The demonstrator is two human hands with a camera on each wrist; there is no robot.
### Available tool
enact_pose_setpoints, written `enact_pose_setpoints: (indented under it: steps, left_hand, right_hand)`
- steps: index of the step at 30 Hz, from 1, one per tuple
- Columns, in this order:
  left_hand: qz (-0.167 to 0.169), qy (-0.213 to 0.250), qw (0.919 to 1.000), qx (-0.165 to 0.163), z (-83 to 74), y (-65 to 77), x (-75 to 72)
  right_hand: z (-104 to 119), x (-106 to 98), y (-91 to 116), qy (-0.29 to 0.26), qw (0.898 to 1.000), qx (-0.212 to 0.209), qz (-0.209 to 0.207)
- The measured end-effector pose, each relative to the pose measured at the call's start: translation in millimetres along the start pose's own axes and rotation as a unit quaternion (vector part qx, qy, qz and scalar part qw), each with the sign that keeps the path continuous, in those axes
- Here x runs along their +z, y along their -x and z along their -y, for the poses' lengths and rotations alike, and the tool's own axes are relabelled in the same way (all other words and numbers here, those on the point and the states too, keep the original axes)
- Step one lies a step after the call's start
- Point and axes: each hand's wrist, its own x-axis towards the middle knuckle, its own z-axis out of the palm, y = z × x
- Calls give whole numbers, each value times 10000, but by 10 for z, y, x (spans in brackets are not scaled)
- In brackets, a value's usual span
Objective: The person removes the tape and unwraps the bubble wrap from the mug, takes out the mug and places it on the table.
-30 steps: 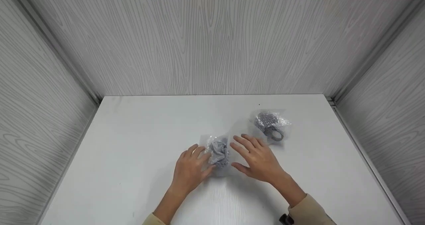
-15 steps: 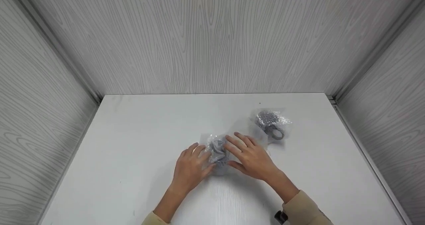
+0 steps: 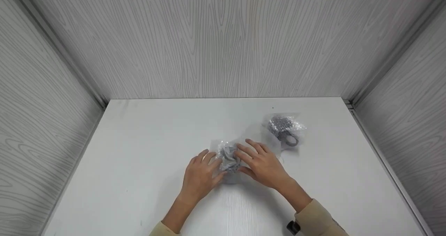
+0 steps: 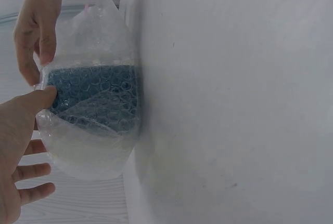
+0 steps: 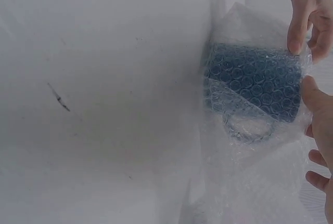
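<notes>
A blue-grey rounded object in clear bubble wrap (image 3: 228, 157) lies mid-table, and in the wrist views the bubble wrap (image 4: 96, 96) stands around its dark body. My left hand (image 3: 199, 176) rests along its left side, fingers spread and thumb tip touching the wrap. From the right, my right hand (image 3: 264, 168) reaches to the same bundle, its fingertips over the wrap's right edge and the thumb low beside it. The right wrist view has my right hand (image 5: 322, 125) with its thumb at the wrap's side. Parts of the fingers are hidden behind the wrap.
Behind my right hand, a second bubble-wrapped bundle (image 3: 283, 128), dark grey with a ring-shaped part, lies on the white table (image 3: 156, 131). Wood-grain panels (image 3: 216, 40) stand around the back and sides. A small black object (image 3: 293, 227) sits by my right sleeve.
My right hand has moved left, from beside the wrapped bundle onto its right edge. My left hand has stayed at the left side.
</notes>
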Motion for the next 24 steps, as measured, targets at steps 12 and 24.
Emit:
enact_pose_setpoints:
  steps: [12,24]
  left_hand:
    - [-1,-161,9998,65,-7,2,-10]
    - [-30,-380,9985,391,16,-27,-54]
  right_hand:
    - [90,51,30,-40,9993,330,-166]
    - [108,32,20,71,9990,426,-112]
